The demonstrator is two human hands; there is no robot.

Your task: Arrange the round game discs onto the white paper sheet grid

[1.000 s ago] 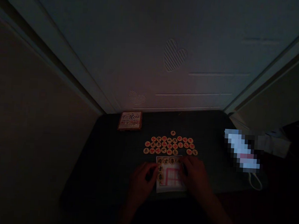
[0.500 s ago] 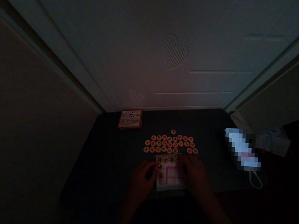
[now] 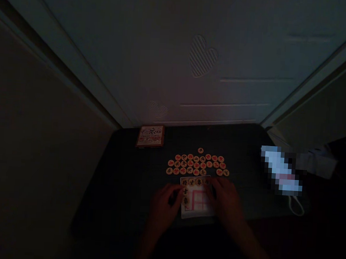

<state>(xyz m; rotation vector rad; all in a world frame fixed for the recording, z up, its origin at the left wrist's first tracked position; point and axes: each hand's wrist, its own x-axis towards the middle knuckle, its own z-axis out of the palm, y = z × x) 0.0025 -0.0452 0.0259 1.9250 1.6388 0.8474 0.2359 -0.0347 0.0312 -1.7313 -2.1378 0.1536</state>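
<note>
Pale heart-embossed wall panel (image 3: 170, 74) behind dark table (image 3: 120, 181), dim light. Left hand (image 3: 165, 202) and right hand (image 3: 226, 197) flank white rectangular red-lined tray (image 3: 195, 214) at table's near side; can't tell if fingers grip anything. Tray looks light, stiffish; hold side edges. Round tan wood-look discs (image 3: 185, 201) line its far and left edges: probably hard, slick; pinch rims.

Looks like a home, dimly lit. Pale door-like panel (image 3: 131, 45) with embossed hearts (image 3: 198, 55) is filling upper center of frame. Dark table (image 3: 119, 188) is standing below it, lower center. Character-marked game discs (image 3: 196, 165) are lying mid-frame, decorated box (image 3: 150, 136) sitting upper left of them.
</note>
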